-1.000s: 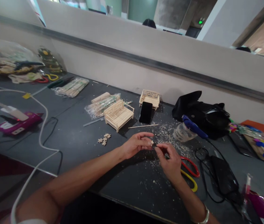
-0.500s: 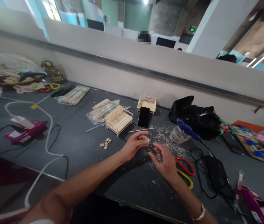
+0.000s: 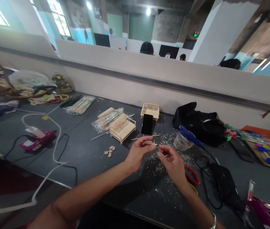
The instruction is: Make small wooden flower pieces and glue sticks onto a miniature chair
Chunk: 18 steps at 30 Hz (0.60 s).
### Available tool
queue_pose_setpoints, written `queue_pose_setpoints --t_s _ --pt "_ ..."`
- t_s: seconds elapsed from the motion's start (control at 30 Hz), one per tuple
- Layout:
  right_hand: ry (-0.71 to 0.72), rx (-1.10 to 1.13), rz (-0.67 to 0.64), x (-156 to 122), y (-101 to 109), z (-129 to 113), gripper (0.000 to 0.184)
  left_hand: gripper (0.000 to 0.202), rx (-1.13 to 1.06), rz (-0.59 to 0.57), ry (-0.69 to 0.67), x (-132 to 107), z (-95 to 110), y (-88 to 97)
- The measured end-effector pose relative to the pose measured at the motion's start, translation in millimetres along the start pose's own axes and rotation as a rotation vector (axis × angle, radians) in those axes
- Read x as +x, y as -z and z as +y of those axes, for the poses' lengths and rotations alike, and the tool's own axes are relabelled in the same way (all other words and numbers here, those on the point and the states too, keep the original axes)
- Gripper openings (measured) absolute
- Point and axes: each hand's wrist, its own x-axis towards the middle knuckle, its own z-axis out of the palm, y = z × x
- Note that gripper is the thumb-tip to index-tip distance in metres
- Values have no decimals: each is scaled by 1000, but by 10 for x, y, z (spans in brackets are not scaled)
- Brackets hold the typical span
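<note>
My left hand (image 3: 138,152) pinches a small pale wooden flower (image 3: 154,144) between thumb and fingertips, above the table. Close by on its right is my right hand (image 3: 173,163), fingers curled and thumb drawn near the index fingertip; whether anything lies between them is too small to make out. Several more wooden flowers (image 3: 110,151) lie in a cluster left of my hands. Beyond them stands a miniature bench (image 3: 122,128) built of thin sticks. A second stick-built seat (image 3: 150,110) stands farther back, with a black phone (image 3: 147,124) leaning on its front.
Pale chips litter the table (image 3: 89,173) around my hands. To the right are a blue glue gun (image 3: 190,136) on a clear cup (image 3: 182,142), red-and-yellow-handled scissors (image 3: 193,175) and a black bag (image 3: 197,119). Bagged sticks (image 3: 107,119) and a purple power strip (image 3: 38,140) are leftward.
My right hand has moved nearer the flower in my left hand, its thumb and index finger drawing together. The view has tilted up, and another person's hand appears at the far left.
</note>
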Motion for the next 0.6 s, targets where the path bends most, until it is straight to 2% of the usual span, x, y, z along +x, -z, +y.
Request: queue_pose_setpoints --t_s 0.27,0.6 --pt "18 -6 14 -30 98 -78 22 40 -86 23 63 -131 -48 -203" --pt "63 -68 82 -30 160 -171 18 41 -24 -31 75 -165 -100 -249"
